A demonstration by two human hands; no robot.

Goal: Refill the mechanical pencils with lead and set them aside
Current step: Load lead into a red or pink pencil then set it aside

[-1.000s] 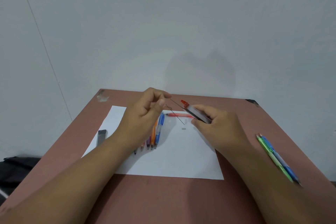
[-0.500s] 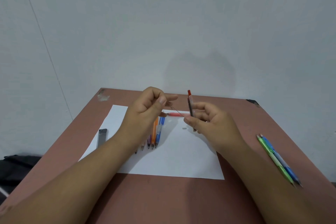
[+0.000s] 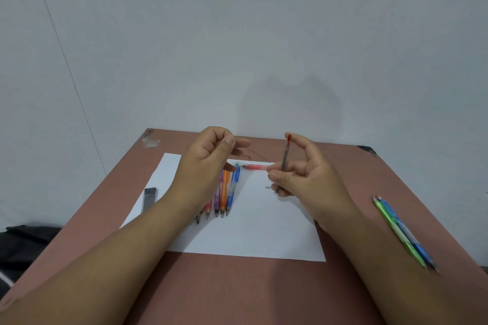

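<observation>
Holding a slim lead case with an orange-red cap nearly upright, your right hand has its grip closed around the case's lower part, thumb and fingers pinching it while the capped end points up. Your left hand hovers level with it, off to its left, fingers curled and thumb pressed to the forefinger in a narrow pinch; a very thin dark lead runs from that pinch toward your right hand, too fine to follow all the way. Between the two grips and a little beyond them, a pink mechanical pencil lies crosswise on a white sheet of paper. Below your left grip, partly hidden by that hand and wrist, a row of mechanical pencils in blue, orange, purple and red lies side by side on the paper, tips toward you. A tiny white piece lies on the paper just left of your right grip. Well to the right of your right forearm, a green pencil and a blue pencil lie together on the reddish-brown worktop. Left of your left forearm, a second dark lead case lies at the paper's edge.
</observation>
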